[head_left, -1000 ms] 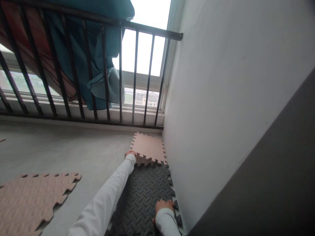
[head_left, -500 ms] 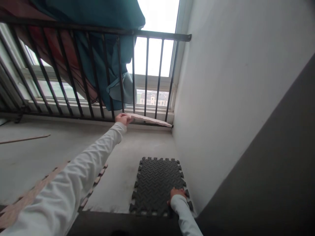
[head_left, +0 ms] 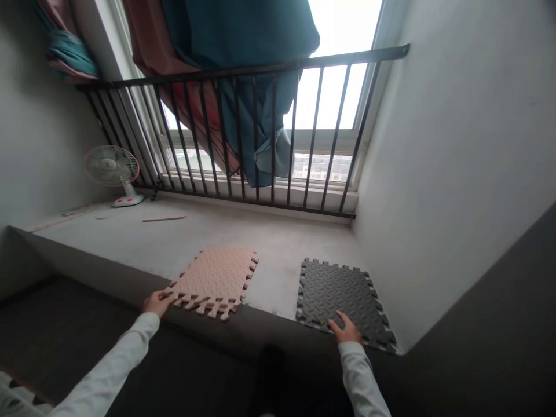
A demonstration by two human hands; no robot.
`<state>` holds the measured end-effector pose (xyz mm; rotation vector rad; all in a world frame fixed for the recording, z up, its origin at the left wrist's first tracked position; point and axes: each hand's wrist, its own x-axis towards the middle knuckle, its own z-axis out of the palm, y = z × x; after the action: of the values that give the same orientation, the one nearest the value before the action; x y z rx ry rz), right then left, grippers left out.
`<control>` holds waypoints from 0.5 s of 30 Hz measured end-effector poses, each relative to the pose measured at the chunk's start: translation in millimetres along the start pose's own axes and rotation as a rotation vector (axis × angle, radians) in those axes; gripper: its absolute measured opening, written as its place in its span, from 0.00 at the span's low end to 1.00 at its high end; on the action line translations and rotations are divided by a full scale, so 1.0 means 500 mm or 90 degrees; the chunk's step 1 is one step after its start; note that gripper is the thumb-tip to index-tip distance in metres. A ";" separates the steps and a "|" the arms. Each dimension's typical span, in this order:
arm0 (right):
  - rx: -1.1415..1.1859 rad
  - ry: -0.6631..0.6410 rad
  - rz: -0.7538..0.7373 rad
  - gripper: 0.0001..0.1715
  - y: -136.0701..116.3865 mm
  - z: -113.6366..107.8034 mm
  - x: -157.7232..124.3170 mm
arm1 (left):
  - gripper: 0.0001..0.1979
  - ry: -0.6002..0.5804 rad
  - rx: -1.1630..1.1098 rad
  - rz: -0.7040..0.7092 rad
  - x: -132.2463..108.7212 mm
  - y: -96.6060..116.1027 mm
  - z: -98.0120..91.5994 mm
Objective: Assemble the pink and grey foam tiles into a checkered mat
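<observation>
A stack of pink interlocking foam mats (head_left: 219, 272) lies on the window ledge, its toothed front edge jutting over the rim. My left hand (head_left: 158, 303) pinches the stack's near-left corner, thumb on top; the fingertips underneath are partly hidden. Farther right, a dark grey foam mat (head_left: 336, 289) with a chevron pattern lies flat near the right wall. On its near edge rests my right hand (head_left: 346, 329), open, with thumb and fingers apart. Bare ledge shows between the pink and grey mats.
The pale ledge (head_left: 273, 278) drops off at its front edge. Black railings (head_left: 256, 139) and a teal and pink curtain (head_left: 243, 35) stand behind. A small fan (head_left: 113, 168) and a thin strip (head_left: 164, 219) sit at left. A wall (head_left: 443, 145) closes the right.
My left hand has left the pale strip by the railing and come back to the pink mats. My right hand stays on the grey mat, its fingers more spread. The view has swung left.
</observation>
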<state>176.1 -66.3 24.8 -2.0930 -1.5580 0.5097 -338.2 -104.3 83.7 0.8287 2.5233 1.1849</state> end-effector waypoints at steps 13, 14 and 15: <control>0.032 0.031 -0.151 0.17 -0.065 0.070 -0.118 | 0.13 -0.199 0.492 0.269 -0.167 0.076 0.166; 0.031 0.029 -0.146 0.16 -0.066 0.071 -0.119 | 0.14 -0.199 0.516 0.262 -0.168 0.080 0.170; 0.031 0.026 -0.135 0.16 -0.067 0.071 -0.119 | 0.15 -0.203 0.525 0.263 -0.166 0.081 0.173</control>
<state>113.4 -110.0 16.1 -1.8627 -1.7014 0.4218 -217.6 -76.8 56.4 1.6186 2.5935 -0.0121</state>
